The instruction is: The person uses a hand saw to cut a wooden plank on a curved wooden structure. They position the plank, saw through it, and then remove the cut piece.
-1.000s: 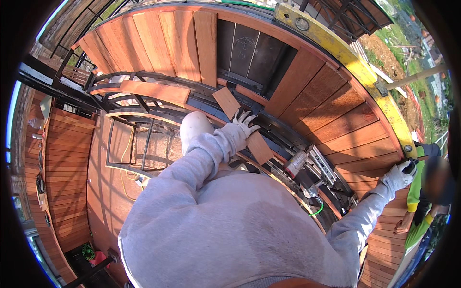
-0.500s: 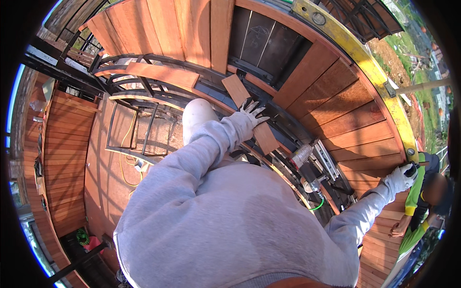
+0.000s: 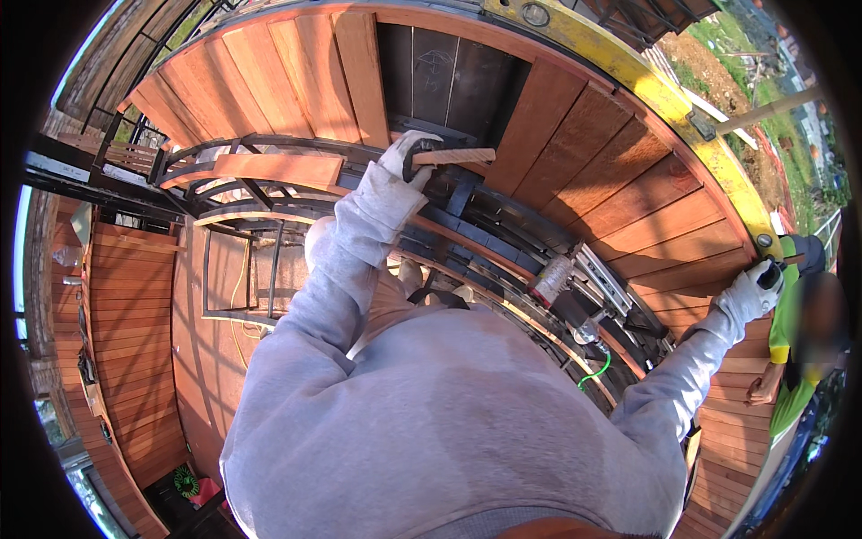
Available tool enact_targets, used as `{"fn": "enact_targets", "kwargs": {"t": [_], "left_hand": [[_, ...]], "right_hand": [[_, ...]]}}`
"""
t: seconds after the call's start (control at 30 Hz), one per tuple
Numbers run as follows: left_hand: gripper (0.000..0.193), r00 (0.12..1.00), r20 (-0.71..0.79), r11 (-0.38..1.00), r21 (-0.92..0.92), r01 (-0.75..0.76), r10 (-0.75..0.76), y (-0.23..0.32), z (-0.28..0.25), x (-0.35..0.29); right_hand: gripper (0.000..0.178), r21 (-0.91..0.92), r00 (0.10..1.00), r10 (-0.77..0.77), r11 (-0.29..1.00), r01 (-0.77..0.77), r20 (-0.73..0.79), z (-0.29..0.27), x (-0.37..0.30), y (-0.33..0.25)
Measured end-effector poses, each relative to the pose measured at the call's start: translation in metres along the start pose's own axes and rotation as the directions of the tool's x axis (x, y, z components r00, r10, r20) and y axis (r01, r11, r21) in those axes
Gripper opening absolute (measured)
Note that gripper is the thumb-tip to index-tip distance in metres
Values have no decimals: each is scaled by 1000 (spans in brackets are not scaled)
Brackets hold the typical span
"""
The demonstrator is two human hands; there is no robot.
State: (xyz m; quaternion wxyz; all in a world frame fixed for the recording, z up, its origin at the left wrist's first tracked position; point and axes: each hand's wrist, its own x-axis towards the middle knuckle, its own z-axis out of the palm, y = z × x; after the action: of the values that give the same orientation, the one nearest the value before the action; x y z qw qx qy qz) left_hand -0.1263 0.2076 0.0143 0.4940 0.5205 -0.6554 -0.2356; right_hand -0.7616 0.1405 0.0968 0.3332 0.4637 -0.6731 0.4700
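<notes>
My left hand (image 3: pixel 409 159), in a white glove with a dark palm, grips one end of a short wooden board (image 3: pixel 460 156). The board is seen nearly edge-on, just in front of a dark gap (image 3: pixel 442 79) in the row of planks. At the right, my gloved right hand (image 3: pixel 754 289) is closed beside the lower end of a long yellow spirit level (image 3: pixel 620 65). A thin brown stick (image 3: pixel 794 260) pokes out past its fingers; the rest of it is hidden. Reddish wooden planks (image 3: pixel 575 148) flank the gap.
A curved black metal frame (image 3: pixel 260 144) carries a loose board (image 3: pixel 278 169) at left. Before me sit a clear bottle-like container (image 3: pixel 552 274), a metal air tool (image 3: pixel 588 331) and a green hose (image 3: pixel 603 370). A person in a green-yellow top (image 3: pixel 781 337) is at far right.
My left hand has gone from lying spread on the board to gripping it, lifting it off the frame and turning it edge-on toward the gap. My right hand stays by the level's end.
</notes>
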Motion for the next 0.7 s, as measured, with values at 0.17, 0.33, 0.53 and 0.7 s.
{"fn": "enact_targets", "kwargs": {"t": [0.17,0.33,0.53,0.7], "left_hand": [[51,981,-88,904,-409,123,-173,-3,5,56],[52,969,-83,953,-215,212,-235,-7,30,103],[54,945,15,887,-340,313,-328,-5,52,119],[54,949,35,903,-300,308,-312,-20,61,122]], "right_hand": [[34,-11,996,-80,997,81,34,1,4,2],[32,-107,975,-217,970,220,39,2,6,6],[29,-56,982,-186,981,186,-1,2,2,0],[27,-95,973,-226,969,228,33,-3,1,-1]]}}
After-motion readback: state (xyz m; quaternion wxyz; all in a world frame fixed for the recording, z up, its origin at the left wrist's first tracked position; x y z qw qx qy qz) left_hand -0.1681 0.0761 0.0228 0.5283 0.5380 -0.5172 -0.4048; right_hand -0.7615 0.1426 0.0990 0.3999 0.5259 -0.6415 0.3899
